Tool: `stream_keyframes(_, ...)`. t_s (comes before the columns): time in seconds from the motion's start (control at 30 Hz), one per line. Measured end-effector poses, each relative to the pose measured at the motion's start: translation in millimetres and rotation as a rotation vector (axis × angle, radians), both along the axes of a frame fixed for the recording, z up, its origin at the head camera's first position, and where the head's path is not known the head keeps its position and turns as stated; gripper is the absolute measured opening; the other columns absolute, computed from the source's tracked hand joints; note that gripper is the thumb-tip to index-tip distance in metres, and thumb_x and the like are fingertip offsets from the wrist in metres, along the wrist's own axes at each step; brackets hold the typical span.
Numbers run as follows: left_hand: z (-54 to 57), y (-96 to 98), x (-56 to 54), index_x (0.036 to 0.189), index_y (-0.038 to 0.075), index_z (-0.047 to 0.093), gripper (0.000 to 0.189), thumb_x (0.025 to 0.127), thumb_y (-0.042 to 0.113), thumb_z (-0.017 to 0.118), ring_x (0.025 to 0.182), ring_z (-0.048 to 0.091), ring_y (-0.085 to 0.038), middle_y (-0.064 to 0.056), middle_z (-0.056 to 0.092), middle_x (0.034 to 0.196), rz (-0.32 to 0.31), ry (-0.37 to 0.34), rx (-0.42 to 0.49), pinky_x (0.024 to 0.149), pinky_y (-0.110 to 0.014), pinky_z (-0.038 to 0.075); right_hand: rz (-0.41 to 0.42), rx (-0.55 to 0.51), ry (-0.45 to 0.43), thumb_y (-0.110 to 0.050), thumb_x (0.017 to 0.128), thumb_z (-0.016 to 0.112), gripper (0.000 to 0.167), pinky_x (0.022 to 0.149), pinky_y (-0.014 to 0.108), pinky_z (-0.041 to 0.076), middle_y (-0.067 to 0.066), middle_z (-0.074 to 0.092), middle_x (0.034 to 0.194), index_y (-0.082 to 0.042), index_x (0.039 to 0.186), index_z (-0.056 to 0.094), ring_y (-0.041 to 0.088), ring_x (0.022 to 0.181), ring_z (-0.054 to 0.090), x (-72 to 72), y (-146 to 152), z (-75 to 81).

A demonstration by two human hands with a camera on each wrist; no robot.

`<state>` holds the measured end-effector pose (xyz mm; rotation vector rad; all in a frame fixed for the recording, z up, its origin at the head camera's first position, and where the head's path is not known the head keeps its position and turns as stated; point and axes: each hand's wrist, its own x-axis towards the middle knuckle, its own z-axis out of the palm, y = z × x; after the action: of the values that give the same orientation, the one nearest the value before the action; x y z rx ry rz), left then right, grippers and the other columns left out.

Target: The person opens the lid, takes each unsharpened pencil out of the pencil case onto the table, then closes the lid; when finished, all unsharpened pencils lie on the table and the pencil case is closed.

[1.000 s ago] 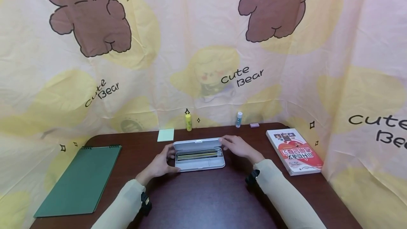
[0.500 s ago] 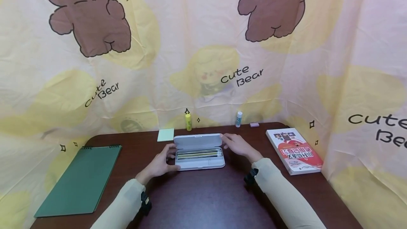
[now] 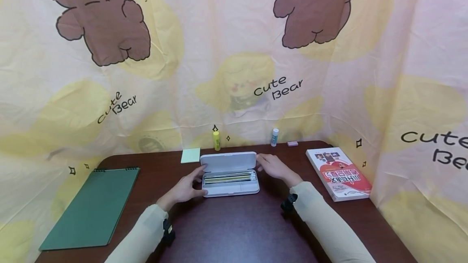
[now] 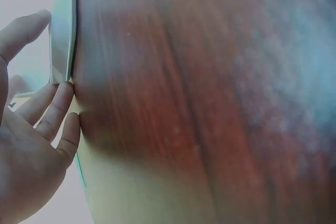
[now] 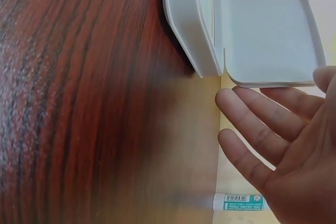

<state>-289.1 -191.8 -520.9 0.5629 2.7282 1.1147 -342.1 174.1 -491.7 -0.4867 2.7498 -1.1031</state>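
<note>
A white pencil case (image 3: 222,190) lies open at the middle of the table, its lid (image 3: 229,162) tilted up at the back. Several pencils (image 3: 228,177) lie side by side in its rear compartment. My left hand (image 3: 184,186) holds the case's left end, thumb at the front corner and fingers farther back. In the left wrist view, its fingertips meet the end of the case (image 4: 63,30). At the lid's right edge is my right hand (image 3: 274,166), fingers extended. The right wrist view shows its fingertips and thumb right at the lid's rim (image 5: 273,84).
A green spiral pad (image 3: 91,208) lies at left and a thick book (image 3: 338,173) at right. Along the back are pale sticky notes (image 3: 190,155), a yellow highlighter-like stick (image 3: 217,141), a glue stick (image 3: 274,137) and a small purple eraser-like block (image 3: 292,143). A printed curtain (image 3: 197,72) hangs behind.
The lid has swung farther back, showing more of its inside. My right hand has followed it slightly and its fingers now lie at the lid's side edge. The left hand stays at the case's left end.
</note>
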Motion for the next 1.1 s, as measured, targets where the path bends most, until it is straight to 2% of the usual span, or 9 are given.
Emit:
stream_keyframes(0.23,-1.1,-0.2,-1.9,0.157,0.023,0.029,0.094,0.081,0.026,0.083,0.115,0.061,-0.026,-0.011,0.058,0.14,-0.005,-0.003,0.014,0.102,-0.051,0.046,0.0,0.045,0.067,-0.038,0.105,0.046,0.039,0.087,0.044,0.053,0.01,0.071,0.115,-0.014,0.131,0.063,0.02,0.095,0.065,-0.4,10.3,-1.2)
stream_keyframes(0.4,-1.4,-0.6,-2.9,0.159,0.02,0.025,0.097,0.082,0.026,0.083,0.117,0.06,-0.026,-0.01,0.058,0.142,-0.014,-0.015,0.013,0.103,-0.05,0.046,-0.005,0.052,0.108,-0.037,0.1,0.058,0.032,0.09,0.044,0.052,0.002,0.071,0.116,-0.016,0.122,0.068,0.019,0.1,0.062,1.4,14.8,0.5)
stream_keyframes(0.63,-0.1,-0.8,-3.2,0.161,0.019,0.02,0.103,0.081,0.028,0.084,0.119,0.059,-0.027,-0.01,0.058,0.14,-0.022,-0.029,0.008,0.103,-0.049,0.045,0.048,0.055,0.109,-0.025,0.093,0.07,0.016,0.089,0.04,0.052,-0.006,0.072,0.102,-0.018,0.108,0.073,0.014,0.093,0.062,5.2,9.0,1.2)
stream_keyframes(0.83,0.3,-0.8,-2.3,0.161,0.019,0.019,0.104,0.08,0.032,0.084,0.12,0.059,-0.026,-0.011,0.056,0.141,-0.013,-0.035,0.007,0.103,-0.048,0.045,0.123,0.078,0.091,-0.017,0.092,0.071,0.016,0.087,0.037,0.053,-0.006,0.074,0.101,-0.015,0.107,0.075,0.013,0.09,0.062,7.5,-2.1,-3.8)
stream_keyframes(1.1,-0.4,-0.4,-3.0,0.161,0.026,0.017,0.106,0.08,0.033,0.085,0.121,0.058,-0.024,-0.009,0.055,0.145,0.008,-0.051,-0.015,0.104,-0.047,0.045,0.174,0.126,0.06,-0.017,0.092,0.071,0.019,0.095,0.041,0.053,-0.005,0.074,0.105,-0.014,0.111,0.075,0.013,0.094,0.062,7.0,-11.3,-9.0)
